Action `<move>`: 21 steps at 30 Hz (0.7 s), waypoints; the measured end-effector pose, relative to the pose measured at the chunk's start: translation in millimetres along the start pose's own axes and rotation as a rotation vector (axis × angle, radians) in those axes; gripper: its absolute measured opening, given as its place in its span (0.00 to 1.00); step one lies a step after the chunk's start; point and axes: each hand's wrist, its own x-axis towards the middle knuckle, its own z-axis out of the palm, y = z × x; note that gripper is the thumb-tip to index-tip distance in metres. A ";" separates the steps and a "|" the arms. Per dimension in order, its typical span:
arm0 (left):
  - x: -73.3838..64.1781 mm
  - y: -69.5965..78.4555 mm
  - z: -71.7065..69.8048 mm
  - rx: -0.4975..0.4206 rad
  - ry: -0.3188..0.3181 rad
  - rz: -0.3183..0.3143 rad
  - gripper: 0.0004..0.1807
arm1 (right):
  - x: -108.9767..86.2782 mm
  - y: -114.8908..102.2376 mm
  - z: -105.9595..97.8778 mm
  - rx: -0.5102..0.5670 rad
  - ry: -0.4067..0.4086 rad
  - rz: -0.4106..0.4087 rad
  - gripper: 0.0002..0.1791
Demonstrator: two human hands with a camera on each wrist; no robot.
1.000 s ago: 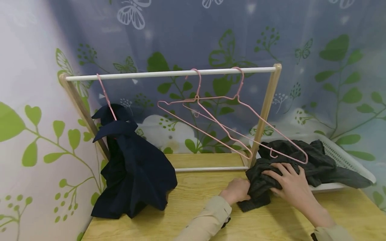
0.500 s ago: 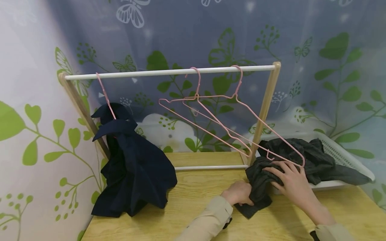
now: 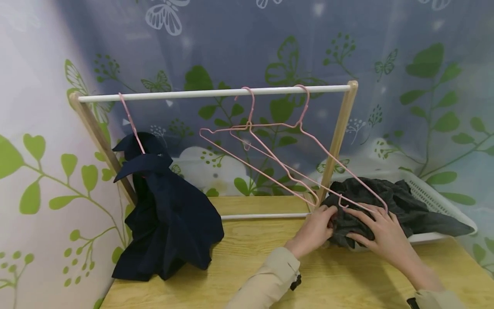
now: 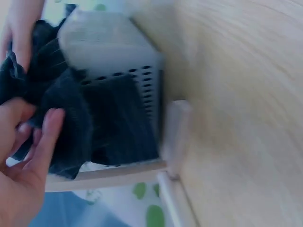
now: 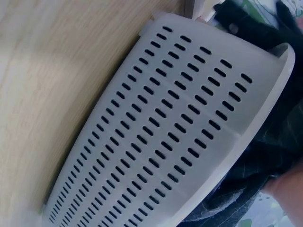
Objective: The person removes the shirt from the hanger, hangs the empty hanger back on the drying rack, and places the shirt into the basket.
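Observation:
A dark grey garment (image 3: pixel 411 210) lies bunched in a white basket at the right, its near end pulled over the rim. My left hand (image 3: pixel 314 227) pinches the garment's left end between thumb and fingers; the left wrist view shows that hand (image 4: pixel 28 161) with fingertips on a fold of the cloth (image 4: pixel 71 113). On the same bunch, my right hand (image 3: pixel 386 236) holds cloth between its thumb and its longer-stretched fingers. Some of its fingertips are hidden in the folds. The lower corner of a pink hanger hangs just over the right hand.
The white slotted basket (image 5: pixel 165 118) stands on a wooden table (image 3: pixel 247 249). Left of it rises a rack with a white bar (image 3: pixel 193 94) and wooden posts (image 3: pixel 336 146). Two bare pink hangers (image 3: pixel 250 125) hang there, and a navy garment (image 3: pixel 173 219) hangs at the left end.
My left hand has moved up and away from me, carrying the garment's end off the table toward the basket. The right hand has shifted slightly right, staying on the cloth.

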 end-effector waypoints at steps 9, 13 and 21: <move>23.0 32.3 -11.7 -0.072 0.127 0.158 0.10 | -0.7 14.3 -11.9 0.014 0.202 0.073 0.53; 26.4 41.3 -4.3 0.073 -0.046 0.152 0.21 | 0.7 35.9 -20.8 -0.135 0.244 0.082 0.46; 22.9 42.4 19.1 0.321 -0.292 0.198 0.21 | -1.4 66.0 -5.0 -0.142 -0.334 0.185 0.31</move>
